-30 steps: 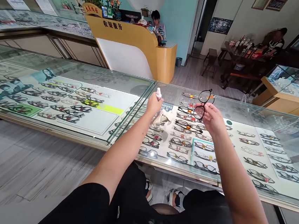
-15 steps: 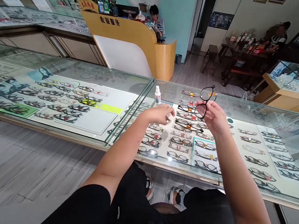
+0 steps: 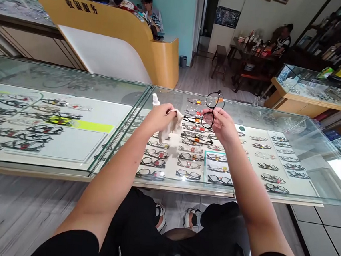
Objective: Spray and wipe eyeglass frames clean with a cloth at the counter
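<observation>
Above the glass display case (image 3: 165, 182), my right hand (image 3: 222, 124) grips a pair of black-framed glasses (image 3: 208, 119) held on end, one lens above the other. My left hand (image 3: 160, 119) is closed on a pale cloth (image 3: 171, 129) that hangs down from the fingers, a short way left of the glasses and apart from them. Just behind my left hand stands a white spray bottle (image 3: 156, 99), its lower part hidden by the hand. Rows of spectacles (image 3: 191, 157) lie inside the case under both hands.
Another display section (image 3: 66, 142) with spectacles adjoins on the left. Behind it is a yellow and white counter (image 3: 165, 59) with a seated person. A second person sits at a dark table (image 3: 250, 48) at the back right. A further glass case (image 3: 309, 91) stands at the right.
The view has turned to the right and shifted the scene leftward. The pale cloth now hangs in plain sight from my left hand. My right hand still holds the glasses.
</observation>
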{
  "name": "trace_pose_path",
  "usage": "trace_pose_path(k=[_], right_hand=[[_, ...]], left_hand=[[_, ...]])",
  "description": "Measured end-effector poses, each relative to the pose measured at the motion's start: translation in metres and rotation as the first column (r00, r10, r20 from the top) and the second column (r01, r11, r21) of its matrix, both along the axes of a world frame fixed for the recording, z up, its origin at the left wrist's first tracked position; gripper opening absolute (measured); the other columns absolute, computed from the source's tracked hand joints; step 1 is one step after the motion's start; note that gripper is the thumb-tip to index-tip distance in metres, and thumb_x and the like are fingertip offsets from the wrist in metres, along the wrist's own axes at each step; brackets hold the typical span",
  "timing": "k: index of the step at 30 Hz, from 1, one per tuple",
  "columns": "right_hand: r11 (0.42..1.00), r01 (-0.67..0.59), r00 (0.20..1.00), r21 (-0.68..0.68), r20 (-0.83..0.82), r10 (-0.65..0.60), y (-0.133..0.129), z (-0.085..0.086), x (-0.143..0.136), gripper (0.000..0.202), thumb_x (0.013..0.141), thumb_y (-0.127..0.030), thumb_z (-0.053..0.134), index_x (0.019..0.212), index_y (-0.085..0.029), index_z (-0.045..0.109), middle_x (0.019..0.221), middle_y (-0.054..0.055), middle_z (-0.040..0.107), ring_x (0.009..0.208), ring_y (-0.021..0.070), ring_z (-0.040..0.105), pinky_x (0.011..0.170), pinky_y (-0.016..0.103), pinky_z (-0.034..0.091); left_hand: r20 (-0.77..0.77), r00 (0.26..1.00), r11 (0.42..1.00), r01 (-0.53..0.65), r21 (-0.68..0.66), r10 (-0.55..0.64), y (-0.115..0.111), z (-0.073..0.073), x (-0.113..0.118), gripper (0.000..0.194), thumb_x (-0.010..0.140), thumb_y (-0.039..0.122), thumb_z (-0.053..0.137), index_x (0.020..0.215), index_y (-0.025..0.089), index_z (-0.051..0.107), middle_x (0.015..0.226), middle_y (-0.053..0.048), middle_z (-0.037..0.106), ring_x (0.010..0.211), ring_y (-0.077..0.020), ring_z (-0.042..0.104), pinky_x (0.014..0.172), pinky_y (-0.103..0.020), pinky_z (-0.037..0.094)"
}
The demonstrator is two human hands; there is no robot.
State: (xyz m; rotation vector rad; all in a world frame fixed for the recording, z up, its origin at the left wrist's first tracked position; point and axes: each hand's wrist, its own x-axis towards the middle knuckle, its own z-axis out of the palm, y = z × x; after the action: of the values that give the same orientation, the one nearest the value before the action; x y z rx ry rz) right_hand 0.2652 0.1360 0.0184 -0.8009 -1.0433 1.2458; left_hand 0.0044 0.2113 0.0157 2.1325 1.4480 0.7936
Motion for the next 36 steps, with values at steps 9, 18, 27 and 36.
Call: trace_pose_path(k=[9,18,27,36], right_hand=[[1.000,0.003,0.999,-0.003,-0.032,-0.004,-0.002,0.004,0.000,0.036,0.083,-0.048,0.090,0.088,-0.026,0.063,0.111,0.007,0.083,0.099,0.0202,0.075,0.089,0.032,0.062],[1.000,-0.023,0.997,-0.014,-0.072,0.022,-0.002,0.005,0.002,0.035,0.081,-0.045,0.093,0.085,-0.025,0.065,0.107,0.006,0.083,0.098,0.0195,0.075,0.089,0.030,0.062],[1.000,-0.010,0.999,-0.027,-0.044,0.009,-0.002,0.005,0.001,0.033,0.081,-0.044,0.092,0.085,-0.024,0.066,0.106,0.007,0.082,0.094,0.0188,0.074,0.084,0.029,0.060],[0.992,-0.118,0.993,-0.050,0.008,0.119,-0.008,0.009,-0.001,0.036,0.082,-0.046,0.092,0.088,-0.025,0.063,0.109,0.007,0.081,0.103,0.0244,0.074,0.078,0.032,0.058]], left_hand=[[0.229,0.964,0.989,-0.118,-0.084,0.135,-0.003,0.004,0.001,0.038,0.095,0.046,0.062,0.067,0.020,0.057,0.065,0.001,0.052,0.064,-0.0157,0.044,0.062,-0.032,0.028],[0.545,0.835,0.991,0.002,-0.136,0.073,0.004,0.006,-0.001,0.041,0.086,0.050,0.070,0.060,0.019,0.062,0.061,-0.001,0.051,0.061,-0.0148,0.045,0.059,-0.030,0.034],[0.516,0.857,0.922,-0.193,0.335,-0.008,-0.013,0.015,0.002,0.007,0.089,0.025,0.068,0.083,0.021,0.068,0.074,0.001,0.060,0.069,-0.0140,0.050,0.066,-0.028,0.039],[0.551,0.826,0.982,-0.181,0.061,0.118,0.000,0.007,-0.001,0.031,0.089,0.025,0.063,0.065,0.021,0.044,0.060,0.004,0.039,0.059,-0.0128,0.035,0.057,-0.030,0.025]])
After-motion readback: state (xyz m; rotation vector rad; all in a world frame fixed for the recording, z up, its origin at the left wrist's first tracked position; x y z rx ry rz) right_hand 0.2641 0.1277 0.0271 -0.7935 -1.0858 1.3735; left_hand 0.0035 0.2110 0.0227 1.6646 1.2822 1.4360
